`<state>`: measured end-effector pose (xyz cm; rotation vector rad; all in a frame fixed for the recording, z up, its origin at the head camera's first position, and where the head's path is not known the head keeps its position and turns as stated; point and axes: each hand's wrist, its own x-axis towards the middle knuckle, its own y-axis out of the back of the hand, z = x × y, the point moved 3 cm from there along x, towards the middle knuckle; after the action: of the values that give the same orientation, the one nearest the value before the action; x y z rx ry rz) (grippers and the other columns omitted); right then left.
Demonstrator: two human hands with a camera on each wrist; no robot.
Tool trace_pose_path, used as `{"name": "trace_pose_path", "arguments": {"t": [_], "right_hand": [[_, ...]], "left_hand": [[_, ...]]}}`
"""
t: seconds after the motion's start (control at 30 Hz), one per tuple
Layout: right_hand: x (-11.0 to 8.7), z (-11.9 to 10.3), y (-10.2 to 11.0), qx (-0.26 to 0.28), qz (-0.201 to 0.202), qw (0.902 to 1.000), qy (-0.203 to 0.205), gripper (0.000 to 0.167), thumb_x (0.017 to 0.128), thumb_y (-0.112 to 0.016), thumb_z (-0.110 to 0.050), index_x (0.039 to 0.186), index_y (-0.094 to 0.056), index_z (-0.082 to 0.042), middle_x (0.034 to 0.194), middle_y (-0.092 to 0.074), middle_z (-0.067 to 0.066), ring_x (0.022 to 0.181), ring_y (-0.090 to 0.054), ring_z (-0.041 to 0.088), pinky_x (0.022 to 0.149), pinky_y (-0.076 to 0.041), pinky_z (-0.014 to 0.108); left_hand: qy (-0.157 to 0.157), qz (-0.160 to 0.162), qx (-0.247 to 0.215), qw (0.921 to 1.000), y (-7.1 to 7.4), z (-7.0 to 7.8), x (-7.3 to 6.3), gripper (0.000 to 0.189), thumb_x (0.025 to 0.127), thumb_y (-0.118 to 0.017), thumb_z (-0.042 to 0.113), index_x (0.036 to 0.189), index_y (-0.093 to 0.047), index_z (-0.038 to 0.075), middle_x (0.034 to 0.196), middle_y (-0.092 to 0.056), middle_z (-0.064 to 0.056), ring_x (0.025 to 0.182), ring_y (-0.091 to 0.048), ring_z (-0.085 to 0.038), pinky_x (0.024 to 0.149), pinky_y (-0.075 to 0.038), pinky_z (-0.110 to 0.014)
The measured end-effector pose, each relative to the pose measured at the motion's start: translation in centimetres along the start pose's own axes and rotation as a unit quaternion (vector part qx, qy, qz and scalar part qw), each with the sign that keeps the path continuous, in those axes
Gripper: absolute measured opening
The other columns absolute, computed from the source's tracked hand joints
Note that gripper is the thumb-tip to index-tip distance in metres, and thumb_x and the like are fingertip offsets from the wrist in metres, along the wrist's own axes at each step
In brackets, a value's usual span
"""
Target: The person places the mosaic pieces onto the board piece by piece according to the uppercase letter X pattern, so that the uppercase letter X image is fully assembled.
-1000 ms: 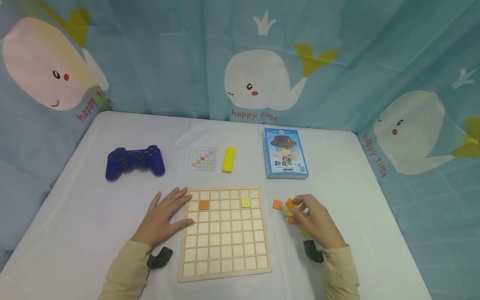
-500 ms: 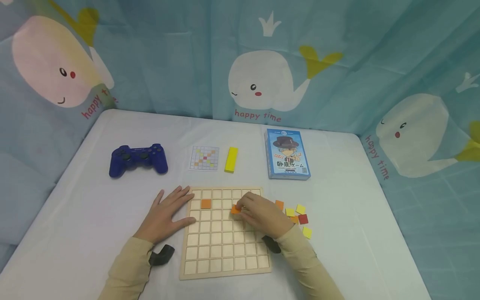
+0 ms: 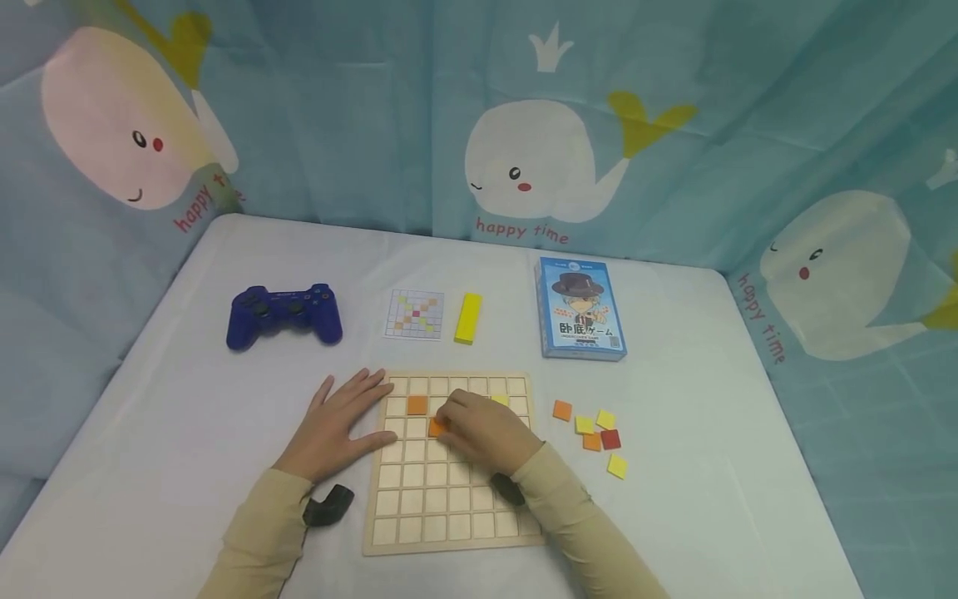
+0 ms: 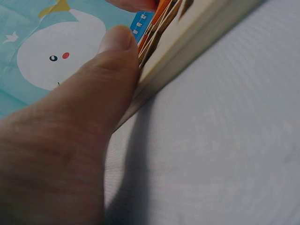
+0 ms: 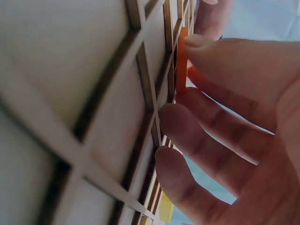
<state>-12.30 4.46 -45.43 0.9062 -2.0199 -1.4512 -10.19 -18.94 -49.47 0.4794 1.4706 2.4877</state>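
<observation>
A wooden grid board lies on the white table. My left hand rests along its left edge with fingers spread, and the left wrist view has the thumb against that edge. Over the third column of cells, my right hand pinches an orange square tile. The right wrist view has this tile between thumb and fingers, right at the grid; whether it sits fully in a cell cannot be told. One orange tile lies in an upper-left cell. A yellow tile, partly covered by the right hand, lies upper right.
Right of the board lie several loose tiles, among them a red tile, an orange tile and a yellow tile. Behind are a blue game controller, a coloured pattern card, a yellow block and a blue box.
My right hand has picked an orange tile from the loose tiles and carried it left across the board to the third column. The left hand has stayed at the board's edge.
</observation>
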Motion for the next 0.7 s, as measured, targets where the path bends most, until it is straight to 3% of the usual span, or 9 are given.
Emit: {"name": "trace_pose_path", "arguments": {"t": [0.17,0.7], "right_hand": [[-0.07,-0.01,0.03,-0.004,0.017,0.9998,0.012,0.020,0.093,-0.064,-0.029,0.108,-0.066,-0.016,0.104,-0.062,-0.006,0.093,-0.061,0.006,0.083,-0.053,0.019],[0.48,-0.39,-0.03,-0.002,0.003,1.0000,-0.001,0.018,0.089,-0.069,-0.024,0.106,-0.067,-0.017,0.103,-0.061,-0.007,0.092,-0.060,0.005,0.084,-0.051,0.016]], "left_hand": [[-0.004,0.004,0.002,1.0000,0.08,0.07,0.15,0.074,0.080,-0.067,0.058,0.140,-0.050,0.018,0.150,-0.042,-0.003,0.141,-0.033,-0.028,0.117,-0.010,-0.057],[-0.002,0.004,-0.005,1.0000,-0.18,-0.06,0.13,0.074,0.080,-0.067,0.058,0.140,-0.049,0.020,0.150,-0.042,-0.002,0.141,-0.032,-0.028,0.117,-0.010,-0.057]]}}
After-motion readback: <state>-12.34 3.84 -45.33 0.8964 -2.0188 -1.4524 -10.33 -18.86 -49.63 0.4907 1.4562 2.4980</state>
